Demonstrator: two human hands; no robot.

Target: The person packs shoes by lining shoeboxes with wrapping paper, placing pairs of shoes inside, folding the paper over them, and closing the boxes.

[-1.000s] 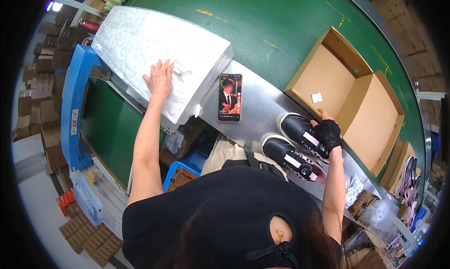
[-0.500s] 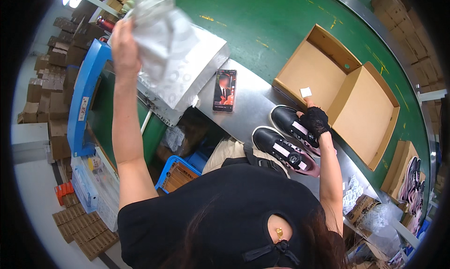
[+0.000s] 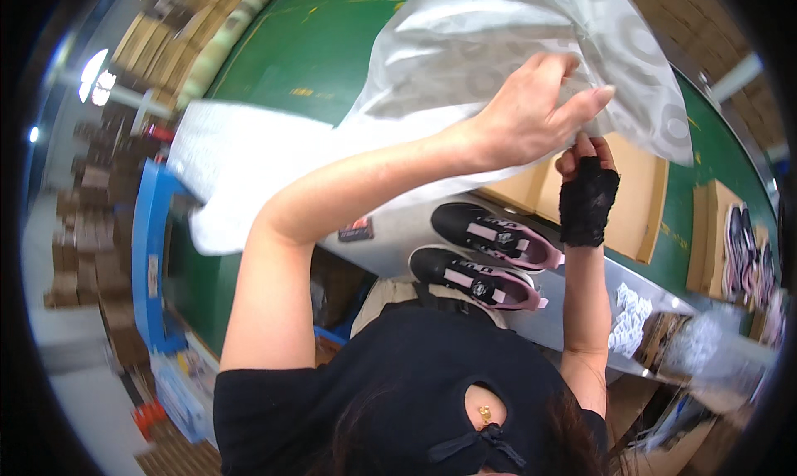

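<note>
The sheet [image 3: 465, 53], long axis eight-to-two o'clock, lay mostly toward eleven, nearer the half-curled left hand [image 3: 530, 111] than the bent-fingered right hand [image 3: 589, 190], whether either gripped it unclear.

stacked cartons [image 3: 79, 264], shoes [image 3: 477, 278] and wrapping paper [image 3: 419, 82] mark a packing workshop.

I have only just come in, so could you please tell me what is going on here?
A person has both hands at a large, raised, patterned white sheet. The left hand is stretched across to it, and the gloved right hand is just below, fingertips seemingly at it; how firm each grip is cannot be made out. A pair of black and pink shoes sits on the metal bench, outside the open cardboard box, which the sheet partly hides.
</note>
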